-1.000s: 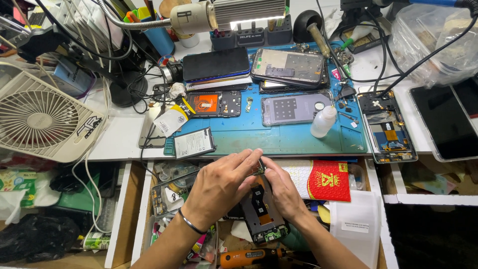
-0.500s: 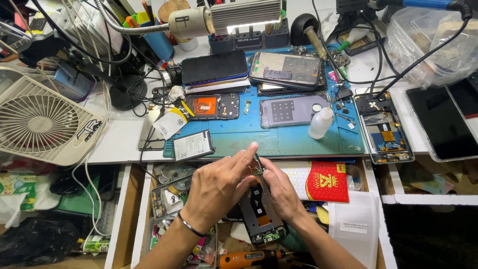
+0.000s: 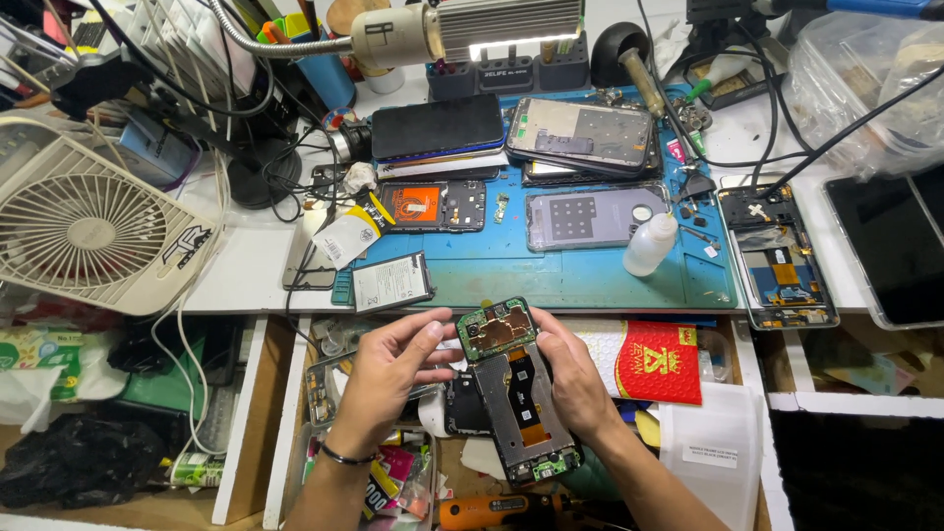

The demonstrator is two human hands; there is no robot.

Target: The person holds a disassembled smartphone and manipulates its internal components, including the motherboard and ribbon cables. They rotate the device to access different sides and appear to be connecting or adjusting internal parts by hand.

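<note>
In the head view, both hands work just off the near edge of the desk (image 3: 246, 280), above an open drawer (image 3: 295, 423) full of small parts. The left hand (image 3: 385, 379) has its fingers (image 3: 425, 334) curled loosely and reaching to the right, the tips at the left edge of a green circuit board (image 3: 497, 327); whether they pinch the board or only touch it is hard to tell. The right hand (image 3: 573, 379) wraps around the right side of an opened phone (image 3: 521, 413) that has its back cover off, its thumb lying along the phone's upper right side and its fingers closed behind the frame. The circuit board sits tilted at the top end of the phone, lifted a little from the frame. The phone points away from the person, its bottom end towards the drawer. On the desk, a blue work mat (image 3: 580, 270) lies along the near edge and carries several other opened phones, a battery (image 3: 393, 282) at its near left corner and a small white bottle (image 3: 651, 244) towards its right side. A white fan (image 3: 84, 231) stands at the left end of the desk, and a lamp (image 3: 462, 25) hangs over the far edge. A red packet (image 3: 657, 359) lies just right of the right hand.
</note>
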